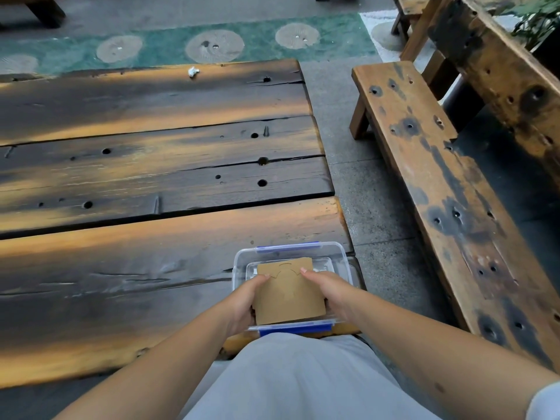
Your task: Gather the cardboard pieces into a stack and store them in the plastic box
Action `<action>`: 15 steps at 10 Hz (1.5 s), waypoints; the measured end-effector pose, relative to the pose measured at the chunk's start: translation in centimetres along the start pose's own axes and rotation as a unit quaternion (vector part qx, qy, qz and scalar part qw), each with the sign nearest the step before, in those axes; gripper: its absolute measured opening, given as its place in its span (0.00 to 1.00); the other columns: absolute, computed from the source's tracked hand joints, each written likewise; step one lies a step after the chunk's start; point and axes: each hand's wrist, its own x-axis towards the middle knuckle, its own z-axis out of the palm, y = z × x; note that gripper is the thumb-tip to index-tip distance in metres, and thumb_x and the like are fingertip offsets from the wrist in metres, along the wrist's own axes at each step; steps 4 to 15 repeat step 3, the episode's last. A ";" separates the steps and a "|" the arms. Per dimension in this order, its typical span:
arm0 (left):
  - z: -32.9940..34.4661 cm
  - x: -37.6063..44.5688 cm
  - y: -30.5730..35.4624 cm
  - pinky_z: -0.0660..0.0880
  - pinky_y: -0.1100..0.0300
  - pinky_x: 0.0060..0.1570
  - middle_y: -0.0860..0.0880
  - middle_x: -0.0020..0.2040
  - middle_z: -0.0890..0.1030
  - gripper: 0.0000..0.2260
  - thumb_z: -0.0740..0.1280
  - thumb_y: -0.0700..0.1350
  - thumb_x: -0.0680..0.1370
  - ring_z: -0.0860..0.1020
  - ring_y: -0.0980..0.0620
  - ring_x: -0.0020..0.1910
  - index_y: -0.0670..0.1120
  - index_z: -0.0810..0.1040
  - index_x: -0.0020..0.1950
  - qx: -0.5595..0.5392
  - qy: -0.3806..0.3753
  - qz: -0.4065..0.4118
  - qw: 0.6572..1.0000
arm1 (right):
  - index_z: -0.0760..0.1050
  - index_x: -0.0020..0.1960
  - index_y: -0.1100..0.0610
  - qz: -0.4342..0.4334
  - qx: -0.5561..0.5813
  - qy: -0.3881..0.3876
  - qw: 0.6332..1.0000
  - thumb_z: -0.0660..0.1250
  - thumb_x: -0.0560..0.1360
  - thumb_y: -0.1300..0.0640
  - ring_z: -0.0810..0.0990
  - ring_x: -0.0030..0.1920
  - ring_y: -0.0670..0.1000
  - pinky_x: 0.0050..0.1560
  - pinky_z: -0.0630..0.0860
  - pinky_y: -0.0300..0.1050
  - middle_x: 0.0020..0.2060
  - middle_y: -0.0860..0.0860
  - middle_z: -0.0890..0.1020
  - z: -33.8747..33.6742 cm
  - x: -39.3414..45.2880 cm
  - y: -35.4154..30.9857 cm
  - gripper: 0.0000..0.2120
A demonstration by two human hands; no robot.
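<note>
A stack of brown cardboard pieces (288, 292) is held over the clear plastic box (342, 259), which has blue clips and stands at the near right corner of the wooden table (151, 183). My left hand (245, 304) grips the stack's left edge. On the stack's right edge sits my right hand (328, 294), gripping it too. The stack tilts slightly and covers most of the box's inside. How many pieces it holds I cannot tell.
A crumpled white scrap (193, 71) lies at the table's far edge. A worn wooden bench (439, 189) runs along the right, across a strip of grey paving (363, 183). My light-clothed lap is at the bottom.
</note>
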 end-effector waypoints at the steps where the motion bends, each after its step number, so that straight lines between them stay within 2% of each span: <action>1: -0.1 0.0 0.2 0.77 0.49 0.45 0.43 0.58 0.79 0.22 0.67 0.58 0.75 0.78 0.43 0.55 0.49 0.71 0.64 0.005 -0.007 -0.001 1.000 | 0.75 0.55 0.49 -0.003 -0.004 -0.012 1.000 0.68 0.72 0.37 0.81 0.50 0.48 0.39 0.75 0.46 0.50 0.47 0.82 -0.3 0.2 -0.5 0.19; 2: 0.1 -0.2 0.3 0.76 0.50 0.45 0.44 0.57 0.79 0.23 0.66 0.58 0.75 0.78 0.44 0.55 0.49 0.70 0.66 0.019 -0.001 -0.007 1.000 | 0.76 0.58 0.50 0.010 -0.010 -0.024 1.000 0.69 0.71 0.36 0.80 0.53 0.49 0.46 0.76 0.49 0.57 0.49 0.81 -0.5 0.3 -0.6 0.22; 3: 0.6 -0.3 0.7 0.75 0.52 0.43 0.46 0.63 0.76 0.23 0.64 0.60 0.75 0.77 0.46 0.54 0.53 0.67 0.67 0.046 0.043 0.037 0.997 | 0.62 0.74 0.53 0.006 -0.079 0.035 0.996 0.70 0.68 0.34 0.71 0.68 0.57 0.65 0.70 0.54 0.72 0.52 0.69 -0.4 -0.1 -0.8 0.42; 15: 0.6 -0.3 0.7 0.75 0.52 0.43 0.46 0.63 0.76 0.23 0.64 0.60 0.75 0.77 0.46 0.54 0.53 0.67 0.67 0.046 0.043 0.037 0.997 | 0.62 0.74 0.53 0.006 -0.079 0.035 0.996 0.70 0.68 0.34 0.71 0.68 0.57 0.65 0.70 0.54 0.72 0.52 0.69 -0.4 -0.1 -0.8 0.42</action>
